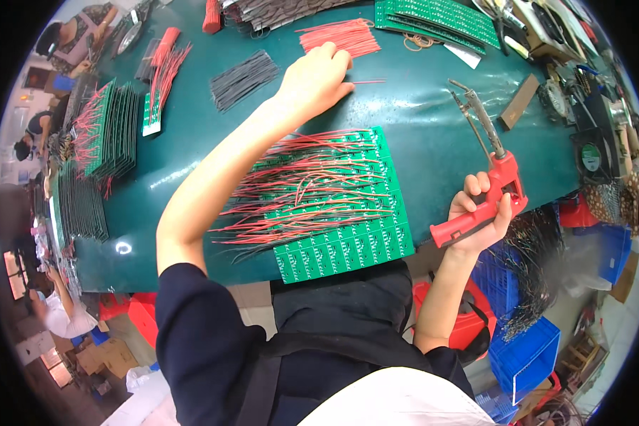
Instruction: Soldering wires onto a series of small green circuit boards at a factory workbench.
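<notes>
My left hand reaches across the bench, its fingers pinched together on a red wire that sticks out to the right. Just beyond it lies a pile of cut red wires, with a pile of dark wires to its left. A red soldering gun is gripped in my right hand, its metal tip pointing up and away from me. Between my arms rests a green circuit board panel; rows of red and black wires lie across it, their free ends hanging out to the left.
Wired green panels stand in a row at the left. Stacked green boards lie at the far edge. A brown bar is on the right of the bench. Blue crates sit below, and other people are at the far left.
</notes>
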Demonstrator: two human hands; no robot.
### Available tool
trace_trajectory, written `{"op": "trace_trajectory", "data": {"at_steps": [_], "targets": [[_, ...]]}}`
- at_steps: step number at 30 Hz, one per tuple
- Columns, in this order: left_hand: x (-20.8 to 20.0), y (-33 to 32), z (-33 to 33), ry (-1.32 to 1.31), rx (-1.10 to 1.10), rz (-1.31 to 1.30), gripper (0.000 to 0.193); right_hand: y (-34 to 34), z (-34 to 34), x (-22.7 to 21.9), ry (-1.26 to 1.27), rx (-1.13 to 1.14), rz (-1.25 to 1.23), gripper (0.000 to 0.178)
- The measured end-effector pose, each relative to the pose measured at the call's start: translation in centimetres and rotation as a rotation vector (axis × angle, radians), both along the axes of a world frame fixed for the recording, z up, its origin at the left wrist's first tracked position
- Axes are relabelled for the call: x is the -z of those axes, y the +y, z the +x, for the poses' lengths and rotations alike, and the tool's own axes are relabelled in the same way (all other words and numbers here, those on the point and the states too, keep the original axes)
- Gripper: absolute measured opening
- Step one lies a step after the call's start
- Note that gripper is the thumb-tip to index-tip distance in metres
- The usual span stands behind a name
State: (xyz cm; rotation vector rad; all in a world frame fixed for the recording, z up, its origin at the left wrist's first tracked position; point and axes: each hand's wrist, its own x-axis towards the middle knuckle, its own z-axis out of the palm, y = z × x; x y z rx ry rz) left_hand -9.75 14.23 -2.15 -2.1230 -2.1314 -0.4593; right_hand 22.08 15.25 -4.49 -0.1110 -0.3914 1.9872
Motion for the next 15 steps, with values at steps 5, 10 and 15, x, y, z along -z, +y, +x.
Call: {"op": "trace_trajectory", "data": {"at_steps": [5, 10, 15], "targets": [[1.5, 3.5, -0.8, 0.152, -0.037, 0.196, 0.033, -0.7, 0.5, 0.0, 0.014, 0.014, -0.003, 0.058], [1.6, 5.4, -1.4, 0.233, -0.085, 0.082, 0.023, -0.3, 0.2, 0.0, -0.018, 0.003, -0.024, 0.062], [-0.3, 7.0, -1.0, 0.189, -0.123, -0.071, 0.02, 0.1, 0.2, 0.1, -0.021, 0.013, 0.012, 0.061]]}}
